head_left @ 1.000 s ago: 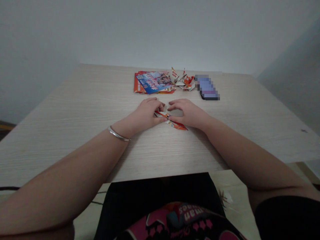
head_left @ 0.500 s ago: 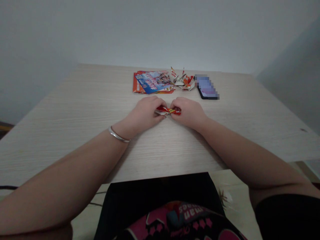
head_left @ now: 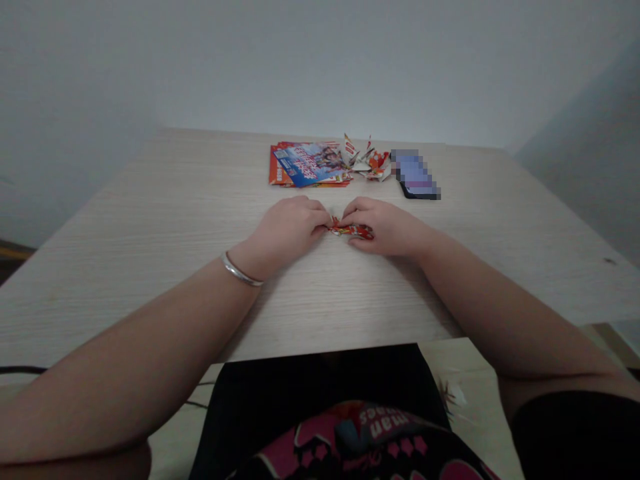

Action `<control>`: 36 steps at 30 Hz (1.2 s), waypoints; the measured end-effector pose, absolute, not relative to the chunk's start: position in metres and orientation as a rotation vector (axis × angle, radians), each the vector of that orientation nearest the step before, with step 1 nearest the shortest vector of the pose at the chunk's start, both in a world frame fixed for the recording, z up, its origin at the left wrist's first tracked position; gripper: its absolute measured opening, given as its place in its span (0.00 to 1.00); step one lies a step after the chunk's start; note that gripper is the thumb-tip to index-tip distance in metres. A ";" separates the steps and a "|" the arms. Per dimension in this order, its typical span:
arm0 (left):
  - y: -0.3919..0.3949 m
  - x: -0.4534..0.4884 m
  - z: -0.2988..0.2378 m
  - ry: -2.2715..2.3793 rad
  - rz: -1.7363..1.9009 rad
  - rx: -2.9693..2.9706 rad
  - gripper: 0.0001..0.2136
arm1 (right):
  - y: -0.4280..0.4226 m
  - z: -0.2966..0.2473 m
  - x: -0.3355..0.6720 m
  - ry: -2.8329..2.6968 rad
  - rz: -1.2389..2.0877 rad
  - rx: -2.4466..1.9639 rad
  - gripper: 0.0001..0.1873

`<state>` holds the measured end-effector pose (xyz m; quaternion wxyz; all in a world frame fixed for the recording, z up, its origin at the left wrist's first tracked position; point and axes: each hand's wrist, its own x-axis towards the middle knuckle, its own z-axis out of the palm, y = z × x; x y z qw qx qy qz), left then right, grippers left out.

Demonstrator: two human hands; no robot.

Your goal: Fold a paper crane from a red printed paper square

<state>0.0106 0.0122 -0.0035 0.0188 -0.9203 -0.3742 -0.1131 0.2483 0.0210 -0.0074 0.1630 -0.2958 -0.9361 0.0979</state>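
Between my two hands, just above or on the table, is a folded piece of printed paper [head_left: 354, 231], mostly red with bits of white and yellow. My left hand [head_left: 294, 225], with a silver bangle at the wrist, pinches its left end. My right hand [head_left: 389, 225] has its fingers and thumb closed around the right part. The fingers hide part of the paper, so its full shape cannot be made out.
Beyond my hands lies a stack of printed leaflets [head_left: 305, 165], blue on top and red below. Beside it are folded paper figures [head_left: 369, 163] with pointed tips, then a phone [head_left: 417, 177]. The pale wood table [head_left: 165, 200] ends at a wall.
My right hand has shifted slightly right along the paper, and more of the red paper shows under its fingers. The left hand now covers the left end that showed before.
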 end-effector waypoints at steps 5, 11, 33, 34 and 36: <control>0.009 0.015 -0.004 -1.192 -0.382 -2.832 0.15 | 0.015 -0.004 0.239 -2.654 0.166 -1.005 0.12; 0.009 0.019 -0.006 -1.160 -0.396 -2.824 0.12 | 0.010 -0.002 0.226 -2.725 -0.079 -1.176 0.12; 0.001 0.010 0.000 -1.005 -0.179 -2.829 0.19 | 0.036 -0.014 0.251 -2.607 0.288 -1.004 0.18; 0.002 0.009 -0.001 -1.018 -0.176 -2.817 0.20 | 0.037 -0.015 0.251 -2.607 0.269 -0.988 0.18; 0.002 0.008 -0.003 -1.063 -0.167 -2.813 0.19 | 0.038 -0.016 0.252 -2.604 0.226 -0.957 0.17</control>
